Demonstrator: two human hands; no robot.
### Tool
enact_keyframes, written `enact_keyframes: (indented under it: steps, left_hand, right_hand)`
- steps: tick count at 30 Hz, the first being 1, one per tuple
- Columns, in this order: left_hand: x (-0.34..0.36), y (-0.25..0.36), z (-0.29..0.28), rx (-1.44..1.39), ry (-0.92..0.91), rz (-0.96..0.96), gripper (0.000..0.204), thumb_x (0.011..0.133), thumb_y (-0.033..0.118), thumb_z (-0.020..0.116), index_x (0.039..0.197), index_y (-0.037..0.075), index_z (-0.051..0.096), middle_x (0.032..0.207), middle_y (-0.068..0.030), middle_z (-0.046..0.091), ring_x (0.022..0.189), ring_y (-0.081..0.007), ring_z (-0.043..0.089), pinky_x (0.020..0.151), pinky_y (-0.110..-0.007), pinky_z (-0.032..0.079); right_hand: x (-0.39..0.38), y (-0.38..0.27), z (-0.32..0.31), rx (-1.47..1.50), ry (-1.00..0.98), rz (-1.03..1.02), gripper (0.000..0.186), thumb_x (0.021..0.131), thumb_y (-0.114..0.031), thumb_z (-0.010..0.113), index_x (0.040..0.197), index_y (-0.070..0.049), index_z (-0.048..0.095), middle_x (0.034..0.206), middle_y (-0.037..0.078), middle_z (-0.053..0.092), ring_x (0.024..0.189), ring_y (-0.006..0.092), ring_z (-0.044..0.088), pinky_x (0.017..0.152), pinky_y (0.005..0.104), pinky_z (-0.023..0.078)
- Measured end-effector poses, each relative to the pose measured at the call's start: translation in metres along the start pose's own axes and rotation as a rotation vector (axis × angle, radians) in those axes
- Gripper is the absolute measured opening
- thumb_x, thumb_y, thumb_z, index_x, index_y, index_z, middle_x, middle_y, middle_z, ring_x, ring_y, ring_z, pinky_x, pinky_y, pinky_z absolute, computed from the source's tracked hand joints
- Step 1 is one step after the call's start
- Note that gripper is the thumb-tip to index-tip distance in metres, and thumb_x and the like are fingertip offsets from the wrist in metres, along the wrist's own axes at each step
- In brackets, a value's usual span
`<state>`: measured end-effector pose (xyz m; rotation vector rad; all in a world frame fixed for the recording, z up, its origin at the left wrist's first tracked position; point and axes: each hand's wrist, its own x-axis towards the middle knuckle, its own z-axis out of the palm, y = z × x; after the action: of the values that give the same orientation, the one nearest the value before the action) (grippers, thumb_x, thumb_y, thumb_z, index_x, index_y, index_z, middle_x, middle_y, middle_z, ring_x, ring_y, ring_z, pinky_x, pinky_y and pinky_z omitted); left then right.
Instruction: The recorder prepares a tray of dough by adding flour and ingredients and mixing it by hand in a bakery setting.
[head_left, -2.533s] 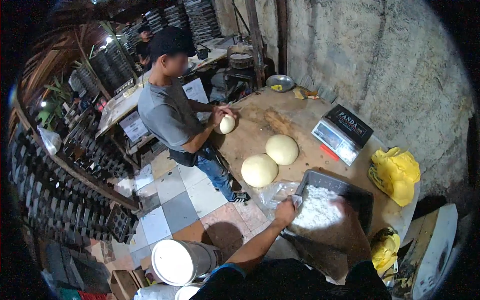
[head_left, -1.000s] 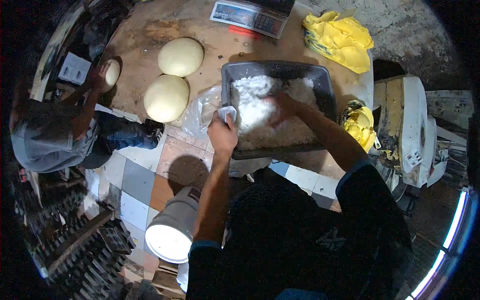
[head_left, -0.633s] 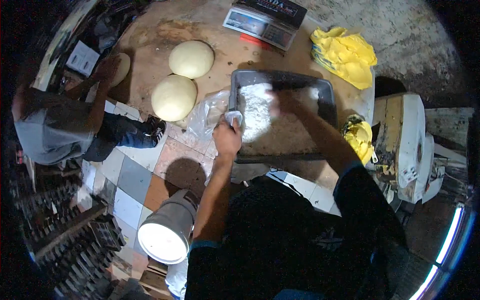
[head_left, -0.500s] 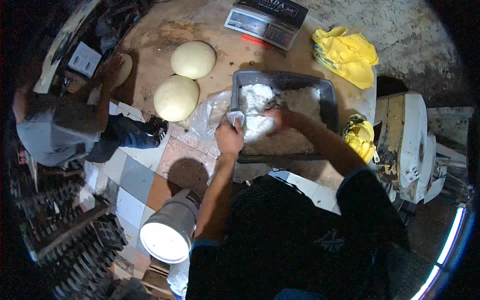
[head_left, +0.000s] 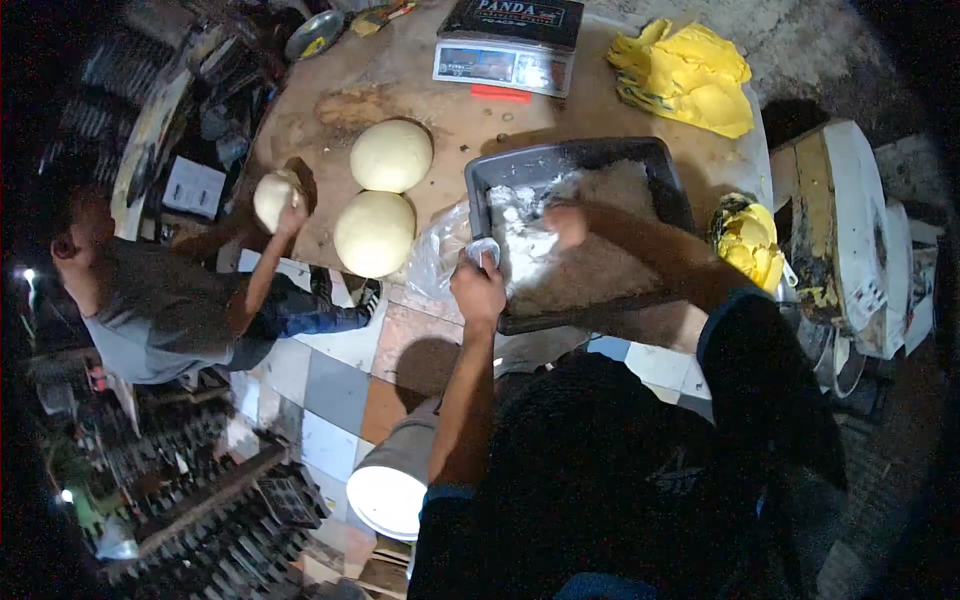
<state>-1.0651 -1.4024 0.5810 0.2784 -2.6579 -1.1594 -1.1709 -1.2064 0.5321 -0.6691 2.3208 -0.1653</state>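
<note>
My left hand (head_left: 478,287) is closed at the left rim of a dark grey plastic tub (head_left: 676,190), its thumb over a small whitish piece (head_left: 483,250) that I cannot make out. Inside the tub lie white powder (head_left: 525,240) on the left and a brownish, grainy mass (head_left: 610,265) on the right. My right hand (head_left: 567,224) is in the tub at the edge of the powder, its fingers smeared by motion. Against the tub's left side rests a clear plastic bag (head_left: 435,255).
Two big dough balls (head_left: 391,156) sit left of the tub on the worn table (head_left: 350,105). Behind stands a scale (head_left: 503,65); yellow fat on plastic (head_left: 690,75) lies far right, with another yellow lump (head_left: 748,245) nearer. A co-worker (head_left: 175,300) handles dough (head_left: 275,200). A bucket (head_left: 390,495) stands below.
The view has shifted. My right hand has moved slightly within the tub, while my left stays at the rim. The co-worker's hand now shows on the dough at left.
</note>
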Motion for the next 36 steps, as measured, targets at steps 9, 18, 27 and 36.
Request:
enact_keyframes:
  steps: [9, 18, 27, 36]
  left_hand:
    - [0.001, -0.006, -0.003, 0.067, -0.061, 0.032, 0.043, 0.090, 0.031, 0.049, 0.094, -0.010, 0.060, 0.084, -0.0332, 0.061, 0.081, -0.0486, 0.059, 0.074, -0.051, 0.047]
    - [0.002, -0.005, -0.001, -0.001, -0.071, -0.007, 0.030, 0.086, 0.020, 0.054, 0.097, -0.008, 0.058, 0.084, -0.0312, 0.061, 0.080, -0.0468, 0.060, 0.073, -0.050, 0.047]
    - [0.000, 0.000, -0.002, -0.008, -0.030, -0.033, 0.040, 0.087, 0.025, 0.054, 0.103, -0.012, 0.056, 0.084, -0.0322, 0.061, 0.081, -0.0464, 0.061, 0.073, -0.049, 0.048]
    - [-0.001, -0.009, -0.004, -0.014, -0.074, -0.128, 0.037, 0.086, 0.024, 0.056, 0.097, -0.010, 0.058, 0.081, -0.0304, 0.061, 0.078, -0.0453, 0.061, 0.072, -0.049, 0.049]
  right_hand:
    - [0.018, -0.043, -0.003, 0.202, -0.009, -0.088, 0.114, 0.053, -0.052, 0.080, 0.139, 0.002, 0.028, 0.144, 0.022, 0.029, 0.134, 0.0320, 0.029, 0.110, 0.0370, 0.026]
    - [0.007, -0.021, -0.047, -0.161, 0.254, 0.064, 0.070, 0.064, -0.022, 0.072, 0.127, -0.006, 0.050, 0.128, 0.021, 0.049, 0.121, 0.0309, 0.046, 0.095, 0.0719, 0.024]
    - [-0.001, -0.024, -0.007, -0.013, 0.070, -0.092, 0.058, 0.067, -0.034, 0.071, 0.116, -0.005, 0.060, 0.116, 0.020, 0.058, 0.112, 0.0337, 0.053, 0.096, 0.0460, 0.040]
    - [-0.066, -0.008, 0.019, -0.129, 0.744, -0.434, 0.046, 0.068, -0.033, 0.066, 0.110, -0.013, 0.063, 0.124, 0.017, 0.052, 0.117, 0.0352, 0.046, 0.097, 0.0480, 0.036]
